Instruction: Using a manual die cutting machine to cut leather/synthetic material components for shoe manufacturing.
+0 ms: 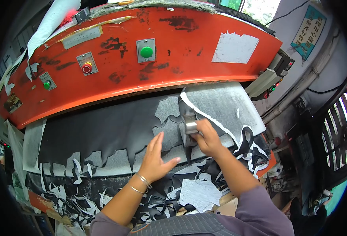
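My right hand (208, 137) grips a shiny metal cutting die (190, 125), which stands on a black sheet (91, 131) close to the sheet's right edge. The fingers are wrapped round its upper part, and its lower edge is partly hidden. My left hand (156, 157) is open, fingers stretched forward and thumb apart, over the near edge of the sheet and left of the die. It holds nothing. Shaped cutouts in the sheet show the pale grey cutting board (224, 103) beneath. A thin white-edged strip (209, 117) curves along the right of the sheet.
Behind the board rises a red press beam (118, 65) with green buttons (146, 52) and a red stop button (87, 67). Black and white scraps (79, 204) heap along the near side, with a pale offcut (200, 193) among them. A control box (269, 80) stands at the right.
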The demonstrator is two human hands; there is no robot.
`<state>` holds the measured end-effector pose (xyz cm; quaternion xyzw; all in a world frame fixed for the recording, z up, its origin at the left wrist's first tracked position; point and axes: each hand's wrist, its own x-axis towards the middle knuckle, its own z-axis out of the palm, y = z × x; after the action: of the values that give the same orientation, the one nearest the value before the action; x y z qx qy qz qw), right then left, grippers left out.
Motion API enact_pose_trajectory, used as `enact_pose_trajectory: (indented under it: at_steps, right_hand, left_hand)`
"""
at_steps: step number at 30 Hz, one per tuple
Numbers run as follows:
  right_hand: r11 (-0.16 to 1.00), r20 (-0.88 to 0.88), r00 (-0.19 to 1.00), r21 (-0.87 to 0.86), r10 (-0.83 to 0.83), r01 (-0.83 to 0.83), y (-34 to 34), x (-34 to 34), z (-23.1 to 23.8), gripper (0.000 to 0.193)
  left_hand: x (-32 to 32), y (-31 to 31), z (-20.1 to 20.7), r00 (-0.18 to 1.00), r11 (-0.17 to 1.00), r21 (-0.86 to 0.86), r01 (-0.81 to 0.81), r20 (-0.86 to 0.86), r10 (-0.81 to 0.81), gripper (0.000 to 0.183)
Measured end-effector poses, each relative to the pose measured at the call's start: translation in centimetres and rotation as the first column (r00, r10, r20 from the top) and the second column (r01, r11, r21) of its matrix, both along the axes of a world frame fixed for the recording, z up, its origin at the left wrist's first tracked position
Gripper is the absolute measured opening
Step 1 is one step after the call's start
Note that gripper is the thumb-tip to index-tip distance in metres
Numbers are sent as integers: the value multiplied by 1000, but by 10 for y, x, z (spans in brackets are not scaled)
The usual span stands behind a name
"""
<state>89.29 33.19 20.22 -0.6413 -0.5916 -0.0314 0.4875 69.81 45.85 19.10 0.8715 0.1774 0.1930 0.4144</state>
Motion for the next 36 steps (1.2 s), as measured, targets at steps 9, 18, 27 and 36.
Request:
enact_pose_trajectory:
  at_steps: [9,18,27,36]
  right_hand:
    - [997,-762,645,80,67,-9,-119,-84,-19,12]
    - [981,-368,929,-167,30,-98,-141,-102,7,14]
    - [946,-217,975,-324,-56,-18,-74,-98,17,21]
    - [763,132,938,-550,-321,339,70,-94,4,20]
  left_hand:
    - [15,-85,6,884,853,-248,459,32,-466,118]
    - [-32,-106,4,818,433,-786,442,154,-554,46]
    - [-55,-59,-26,872,550,-833,62,-223,-436,15]
    - [-146,19,0,858,891,-416,182,-374,-350,38]
